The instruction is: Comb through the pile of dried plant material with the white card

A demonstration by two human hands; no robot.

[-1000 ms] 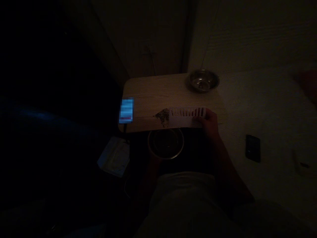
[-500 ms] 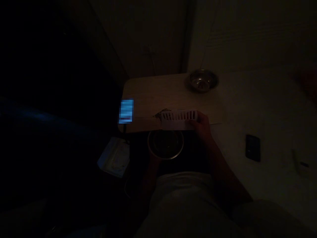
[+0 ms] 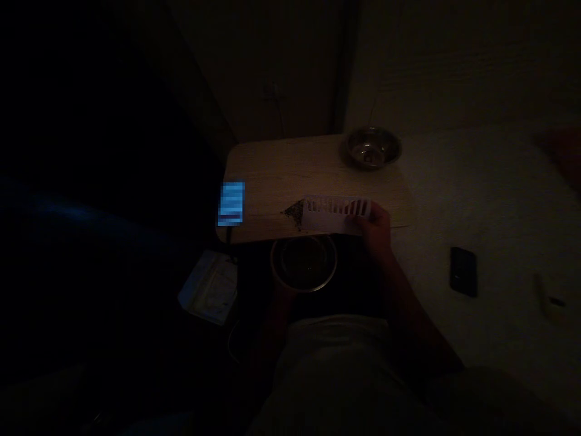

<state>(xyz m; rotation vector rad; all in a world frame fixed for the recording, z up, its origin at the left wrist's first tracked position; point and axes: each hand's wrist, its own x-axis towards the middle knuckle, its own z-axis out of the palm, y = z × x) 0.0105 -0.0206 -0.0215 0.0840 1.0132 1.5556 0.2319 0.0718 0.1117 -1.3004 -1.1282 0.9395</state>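
The scene is very dark. My right hand grips the right end of a pale slotted plastic piece, which lies over the front part of a small wooden table. Dark small grains are heaped on the wood at the piece's left end. Just below the table's front edge is a round metal-rimmed bowl, its inside dark. My left hand holds this bowl by its lower left rim; its fingers are mostly lost in shadow.
A shiny metal bowl stands at the table's back right. A lit, pixelated screen is at the left edge. A pale packet lies lower left. On the light surface to the right is a dark phone-like object.
My right hand and the slotted piece have shifted right and slightly back, uncovering more of the dark grains. The bowl and my left hand have stayed in place.
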